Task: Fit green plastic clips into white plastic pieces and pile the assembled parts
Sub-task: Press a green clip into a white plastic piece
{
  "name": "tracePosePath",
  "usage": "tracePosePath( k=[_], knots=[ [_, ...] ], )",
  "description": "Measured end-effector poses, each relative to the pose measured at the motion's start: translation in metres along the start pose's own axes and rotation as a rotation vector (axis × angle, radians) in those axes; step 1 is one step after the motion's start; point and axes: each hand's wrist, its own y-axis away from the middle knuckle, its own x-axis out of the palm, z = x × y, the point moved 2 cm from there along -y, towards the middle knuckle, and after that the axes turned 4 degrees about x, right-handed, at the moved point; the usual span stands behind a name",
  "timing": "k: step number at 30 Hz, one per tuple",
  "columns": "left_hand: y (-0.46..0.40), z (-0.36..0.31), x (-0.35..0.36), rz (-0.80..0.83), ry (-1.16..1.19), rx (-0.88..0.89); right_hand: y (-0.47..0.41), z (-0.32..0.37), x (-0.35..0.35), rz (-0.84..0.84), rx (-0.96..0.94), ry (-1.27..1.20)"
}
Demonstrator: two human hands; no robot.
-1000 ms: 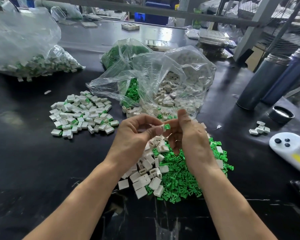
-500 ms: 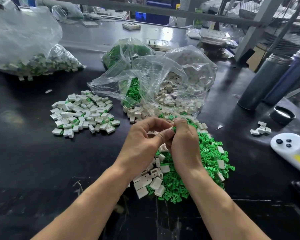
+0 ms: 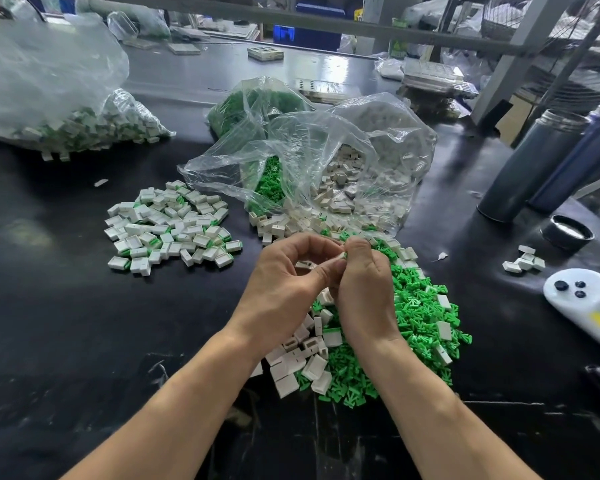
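We pinch one small white piece between both hands above the loose parts.

Our left hand [image 3: 284,289] and right hand [image 3: 364,289] meet fingertip to fingertip, curled around the white piece [image 3: 340,256]; whether a clip sits in it we cannot tell. Under our wrists lie loose white pieces [image 3: 302,362] and a heap of green clips [image 3: 420,313] on the black counter [image 3: 66,341]. The pile of assembled parts [image 3: 170,230] sits to the left, near the open clear bag [image 3: 326,161].

Bare black table [image 3: 66,341] lies open left of the loose green clips [image 3: 420,306]. Beyond them a plastic bag [image 3: 326,161] blocks; left-beyond them sits the assembled pile [image 3: 170,226].
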Motion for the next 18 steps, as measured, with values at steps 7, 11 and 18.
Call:
tracePosePath(
  k=[7,11,18],
  knots=[
    [0.0004,0.0013,0.0017,-0.026,-0.022,0.030,-0.0042,-0.0027,-0.0009,-0.017,-0.019,-0.005],
    [0.0007,0.0010,0.0019,-0.022,-0.036,0.044,-0.0054,-0.0044,-0.0010,-0.020,-0.041,-0.012],
    [0.0013,0.0028,0.0012,-0.026,-0.043,0.048,-0.0073,-0.0072,-0.0005,-0.046,-0.058,-0.015]
  ],
)
